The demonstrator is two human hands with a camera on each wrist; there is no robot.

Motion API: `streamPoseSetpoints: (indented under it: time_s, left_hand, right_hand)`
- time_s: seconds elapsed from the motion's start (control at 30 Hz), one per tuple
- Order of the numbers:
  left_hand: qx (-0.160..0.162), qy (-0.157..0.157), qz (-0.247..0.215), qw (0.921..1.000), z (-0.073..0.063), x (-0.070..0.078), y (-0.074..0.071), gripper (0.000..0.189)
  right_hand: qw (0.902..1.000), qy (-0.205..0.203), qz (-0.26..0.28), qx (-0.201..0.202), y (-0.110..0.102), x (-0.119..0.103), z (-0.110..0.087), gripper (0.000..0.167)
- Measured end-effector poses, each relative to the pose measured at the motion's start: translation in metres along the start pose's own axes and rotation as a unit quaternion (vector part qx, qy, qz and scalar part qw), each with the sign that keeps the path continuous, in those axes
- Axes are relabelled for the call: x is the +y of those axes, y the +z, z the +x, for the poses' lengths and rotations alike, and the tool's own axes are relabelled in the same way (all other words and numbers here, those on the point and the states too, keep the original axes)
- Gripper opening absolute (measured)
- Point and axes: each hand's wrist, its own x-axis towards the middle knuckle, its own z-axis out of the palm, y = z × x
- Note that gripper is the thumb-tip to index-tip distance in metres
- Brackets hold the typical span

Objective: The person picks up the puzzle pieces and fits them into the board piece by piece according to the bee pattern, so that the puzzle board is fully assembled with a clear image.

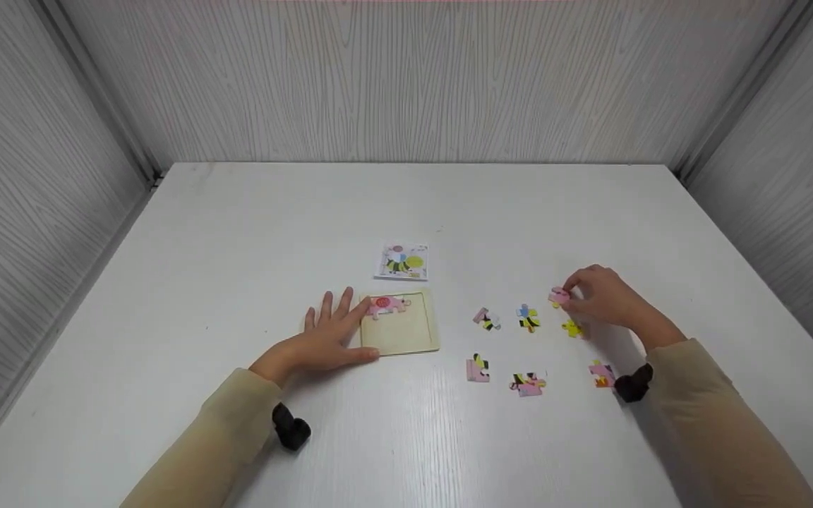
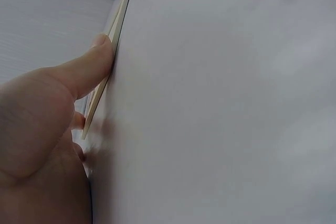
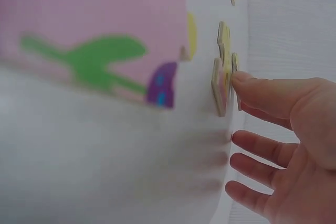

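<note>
Well, three grained walls [image 1: 406,77] flank a white table [image 1: 406,444]: right of one tray [image 1: 410,331] and one card [image 1: 402,262], the right grip [image 1: 600,296] pinches one puzzle piece [image 1: 557,295] near six loose pieces [image 1: 528,318]; left grip [image 1: 332,335], fingers spread, touches the tray.

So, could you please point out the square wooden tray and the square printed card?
Square wooden tray [image 1: 406,333], head view: on its bare inner floor.
Square printed card [image 1: 403,262], head view: on its printed face.

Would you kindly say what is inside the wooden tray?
Pink puzzle pieces lie along the far side of the wooden tray, bare wood nearer. The left hand partly covers the far-left corner, hiding anything beneath.
</note>
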Motion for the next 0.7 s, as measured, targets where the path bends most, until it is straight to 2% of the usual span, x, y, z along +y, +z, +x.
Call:
streamPoseSetpoints:
  time_s: [0.27, 0.7]
  left_hand:
    - [-0.001, 0.0, -0.005, 1.0, 0.0, -0.001, 0.0, 0.092]
    - [-0.002, -0.001, 0.003, 1.0, 0.0, 0.001, -0.001, 0.092]
  right_hand:
    - [0.9997, 0.013, 0.019, -0.008, -0.002, -0.013, -0.001, 0.03]
    - [0.9984, -0.044, 0.034, 0.008, 0.001, -0.034, -0.006, 0.024]
